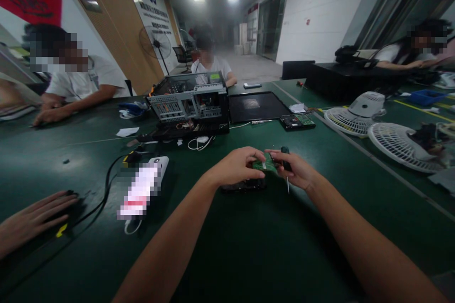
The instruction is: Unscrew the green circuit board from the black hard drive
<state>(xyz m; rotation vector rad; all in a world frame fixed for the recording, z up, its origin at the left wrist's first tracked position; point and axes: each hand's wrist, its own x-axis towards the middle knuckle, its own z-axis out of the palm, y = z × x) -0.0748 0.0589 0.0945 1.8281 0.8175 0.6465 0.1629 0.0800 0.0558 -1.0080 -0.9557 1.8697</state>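
My left hand (237,165) and my right hand (295,170) meet over the dark green table (249,246), both pinching a small green circuit board (265,165). The right hand also grips a screwdriver (286,170) with a dark handle, its thin shaft pointing down toward the table. Under my left hand lies a flat black device (243,184), partly hidden by the fingers.
An opened computer case (190,102) stands beyond my hands, with a black side panel (254,106) and another board (297,121) to its right. Fan grilles (401,149) lie at right. A phone (142,189) with cables and another person's hand (33,220) are at left. Other people sit around.
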